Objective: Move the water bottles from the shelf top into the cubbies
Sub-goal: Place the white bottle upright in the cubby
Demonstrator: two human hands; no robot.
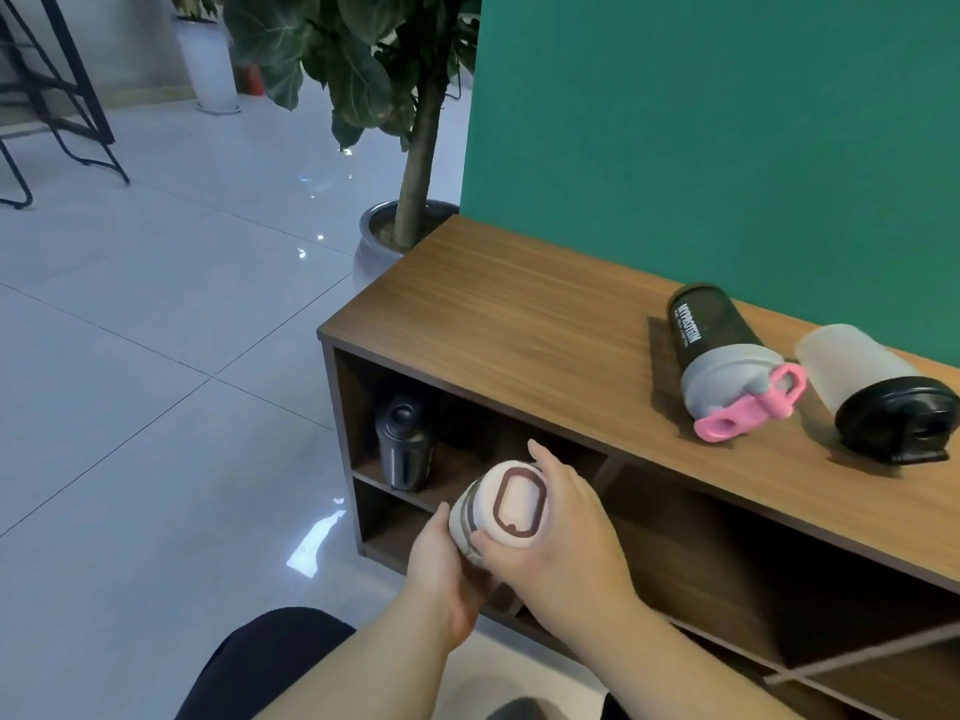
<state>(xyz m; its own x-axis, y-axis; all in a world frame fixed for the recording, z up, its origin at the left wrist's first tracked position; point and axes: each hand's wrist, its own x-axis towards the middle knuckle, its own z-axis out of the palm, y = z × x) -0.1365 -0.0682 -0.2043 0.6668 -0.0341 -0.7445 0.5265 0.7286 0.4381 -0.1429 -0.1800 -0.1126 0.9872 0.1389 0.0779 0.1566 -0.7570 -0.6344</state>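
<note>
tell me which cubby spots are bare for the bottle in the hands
The top-left cubby has room right of the dark bottle. The cubby below it looks empty. The shelf top is bare on its left; two bottles crowd its right end.

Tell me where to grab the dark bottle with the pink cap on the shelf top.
Take the dark bottle round its straight mid-body, coming from above. It lies on its side on the shelf top, with the pink cap pointing toward you, so the barrel is open.
</note>
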